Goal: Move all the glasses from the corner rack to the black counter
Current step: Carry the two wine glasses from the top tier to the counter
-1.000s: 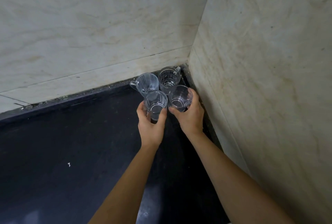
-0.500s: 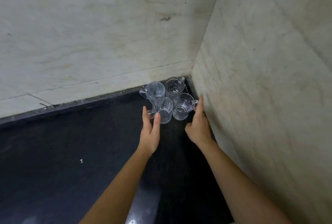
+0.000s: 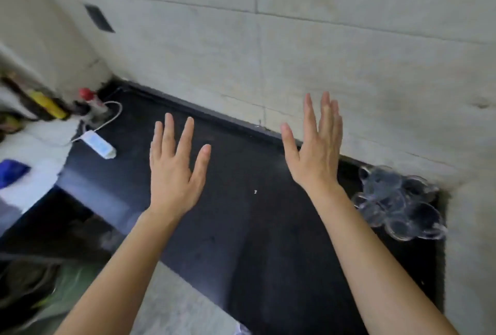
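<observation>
Several clear glass cups (image 3: 397, 200) stand clustered on the black counter (image 3: 236, 227), tight in the right corner where two pale walls meet. They look blurred. My left hand (image 3: 175, 171) hovers over the middle of the counter, fingers spread, holding nothing. To its right, my right hand (image 3: 315, 146) is raised near the back wall, also spread and empty, well left of the cups. No rack is in view.
A white adapter with a cable (image 3: 99, 144) lies at the counter's far left end. Beyond it are a red-capped bottle (image 3: 90, 101), a yellow object (image 3: 47, 104) and a blue object (image 3: 12, 172) on a white surface. The counter's front edge drops to the floor (image 3: 171, 308).
Both hands have let go of the cups and pulled away to the left, fingers spread. My view has swung left, so the cups now sit at the right edge.
</observation>
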Motion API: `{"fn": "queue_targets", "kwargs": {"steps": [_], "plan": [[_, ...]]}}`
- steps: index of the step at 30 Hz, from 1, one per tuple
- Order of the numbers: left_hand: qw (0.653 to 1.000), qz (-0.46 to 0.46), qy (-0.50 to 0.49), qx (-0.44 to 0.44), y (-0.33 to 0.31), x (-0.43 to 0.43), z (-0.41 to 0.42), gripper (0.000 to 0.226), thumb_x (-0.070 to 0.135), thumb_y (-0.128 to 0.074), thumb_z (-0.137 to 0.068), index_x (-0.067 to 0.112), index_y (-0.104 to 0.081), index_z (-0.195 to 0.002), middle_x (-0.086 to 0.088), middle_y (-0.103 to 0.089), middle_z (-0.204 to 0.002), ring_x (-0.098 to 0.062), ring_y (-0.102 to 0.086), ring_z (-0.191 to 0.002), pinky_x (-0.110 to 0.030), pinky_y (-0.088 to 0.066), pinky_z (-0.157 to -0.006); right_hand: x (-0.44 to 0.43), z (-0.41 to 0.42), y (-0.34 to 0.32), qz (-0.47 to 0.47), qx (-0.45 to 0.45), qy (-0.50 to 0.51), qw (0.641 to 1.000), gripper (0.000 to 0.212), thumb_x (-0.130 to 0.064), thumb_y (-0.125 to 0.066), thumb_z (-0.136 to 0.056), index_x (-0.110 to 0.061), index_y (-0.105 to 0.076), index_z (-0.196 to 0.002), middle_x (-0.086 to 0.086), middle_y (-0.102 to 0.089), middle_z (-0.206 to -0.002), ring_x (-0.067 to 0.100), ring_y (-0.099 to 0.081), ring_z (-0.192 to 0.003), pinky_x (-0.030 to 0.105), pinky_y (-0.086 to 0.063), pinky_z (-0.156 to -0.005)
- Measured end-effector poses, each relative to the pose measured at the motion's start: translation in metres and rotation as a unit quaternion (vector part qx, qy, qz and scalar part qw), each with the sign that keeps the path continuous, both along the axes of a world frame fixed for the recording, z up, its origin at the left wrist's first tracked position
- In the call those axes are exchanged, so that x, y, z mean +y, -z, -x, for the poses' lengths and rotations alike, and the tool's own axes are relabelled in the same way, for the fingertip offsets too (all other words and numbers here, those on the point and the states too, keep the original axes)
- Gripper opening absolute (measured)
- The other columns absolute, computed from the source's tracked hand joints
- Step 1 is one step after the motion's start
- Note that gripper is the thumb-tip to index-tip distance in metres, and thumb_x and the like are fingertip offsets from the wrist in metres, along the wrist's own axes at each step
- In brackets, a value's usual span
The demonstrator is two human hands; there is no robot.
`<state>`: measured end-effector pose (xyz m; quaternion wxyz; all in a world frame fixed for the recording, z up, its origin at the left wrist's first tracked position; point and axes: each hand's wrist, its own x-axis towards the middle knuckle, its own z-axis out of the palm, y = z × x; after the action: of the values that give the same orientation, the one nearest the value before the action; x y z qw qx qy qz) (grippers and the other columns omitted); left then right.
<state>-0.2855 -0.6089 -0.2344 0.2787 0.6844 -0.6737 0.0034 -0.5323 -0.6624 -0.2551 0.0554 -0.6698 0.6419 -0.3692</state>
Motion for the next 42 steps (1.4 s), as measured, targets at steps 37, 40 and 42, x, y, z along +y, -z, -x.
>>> {"fn": "queue_targets", "kwargs": {"steps": [37, 40, 42], "plan": [[0.763, 0.078, -0.641, -0.010, -0.056, 0.818, -0.751, 0.071, 0.062, -0.024, -0.098, 0.023, -0.029, -0.156, -0.007, -0.015, -0.168, -0.024, -0.008, -0.156, -0.048, -0.015, -0.125, 0.640, -1.029, -0.074, 0.078, -0.033, -0.750, 0.656, 0.064, -0.054, -0.040, -0.103, -0.022, -0.027, -0.158, 0.006, -0.025, -0.167, 0.022, -0.023, -0.154, 0.031, -0.014, -0.122], [0.760, 0.075, -0.645, -0.012, -0.046, 0.824, -0.821, 0.068, 0.060, -0.027, -0.098, 0.025, -0.029, -0.156, -0.004, -0.014, -0.168, -0.022, -0.006, -0.156, -0.043, -0.012, -0.124, 0.652, -1.100, -0.058, 0.073, -0.042, -0.761, 0.643, 0.064, -0.051, -0.043, -0.103, -0.020, -0.028, -0.157, 0.008, -0.026, -0.166, 0.023, -0.025, -0.153, 0.034, -0.021, -0.122], [0.758, 0.070, -0.648, 0.001, -0.045, 0.826, -0.876, 0.071, 0.063, -0.025, -0.097, 0.025, -0.029, -0.157, -0.003, -0.013, -0.168, -0.021, -0.005, -0.156, -0.045, -0.013, -0.125, 0.657, -1.156, -0.054, 0.065, -0.050, -0.764, 0.640, 0.063, -0.050, -0.044, -0.103, -0.019, -0.030, -0.157, 0.009, -0.029, -0.165, 0.025, -0.028, -0.152, 0.040, -0.028, -0.122]]}}
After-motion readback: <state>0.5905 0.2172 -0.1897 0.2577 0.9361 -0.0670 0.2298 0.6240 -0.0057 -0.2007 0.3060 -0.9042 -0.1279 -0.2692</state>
